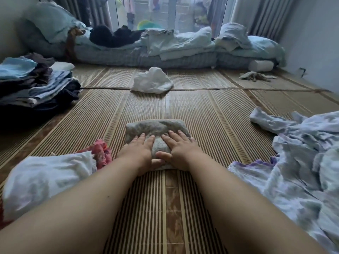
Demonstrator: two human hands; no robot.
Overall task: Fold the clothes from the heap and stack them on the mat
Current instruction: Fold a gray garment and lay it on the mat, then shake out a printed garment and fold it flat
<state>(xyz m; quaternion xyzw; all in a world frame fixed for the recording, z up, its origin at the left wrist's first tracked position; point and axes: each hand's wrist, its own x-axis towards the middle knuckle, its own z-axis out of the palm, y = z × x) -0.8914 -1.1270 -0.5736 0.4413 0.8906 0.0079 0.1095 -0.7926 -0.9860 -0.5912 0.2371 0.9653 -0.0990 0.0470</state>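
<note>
Well left of the folded grey cloth (156, 126) stood a stack of folded clothes (36, 87). The left hand (140, 150) pressed flat on the cloth's left half, fingers straight. The right hand (178, 149) lay likewise on its right half. Right of the cloth, the heap (302, 153) sprawled on the mat (211, 114).

Bare left arm (82, 208) and right arm (229, 198) both reach straight ahead. Left hand (141, 151) and right hand (178, 149) lie palm-down side by side, fingers straight, thumbs meeting in the middle.
</note>
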